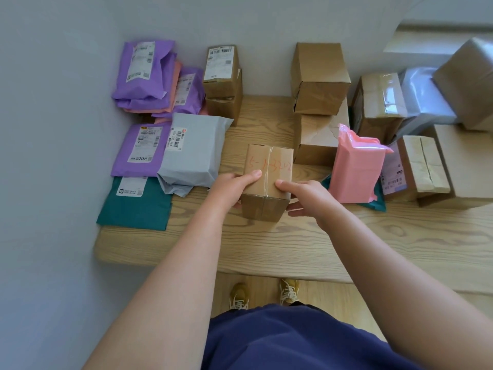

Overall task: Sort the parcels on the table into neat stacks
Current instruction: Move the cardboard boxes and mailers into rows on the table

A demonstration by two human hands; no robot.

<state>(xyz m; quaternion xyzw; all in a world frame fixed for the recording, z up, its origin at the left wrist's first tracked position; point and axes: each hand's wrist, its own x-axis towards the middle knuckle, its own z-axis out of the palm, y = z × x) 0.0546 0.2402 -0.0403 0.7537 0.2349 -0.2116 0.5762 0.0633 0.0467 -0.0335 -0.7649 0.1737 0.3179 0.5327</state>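
- Navy blue garment [293, 340] at 6 o'clock, smooth fabric with soft creases.
- Mustard-yellow sneakers [289, 291] with pale laces, just toward 12 o'clock of it.
- Bare left hand [234, 188] and right hand [306, 198]; forearms [186, 263] unsleeved.

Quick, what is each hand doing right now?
Left hand: holding the left side of the small brown cardboard box with red writing, thumb on top.
Right hand: holding the same box's right side, thumb on top.

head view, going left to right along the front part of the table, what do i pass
teal mailer → grey mailer → left hand → brown box with red writing → right hand → pink mailer → taped brown box
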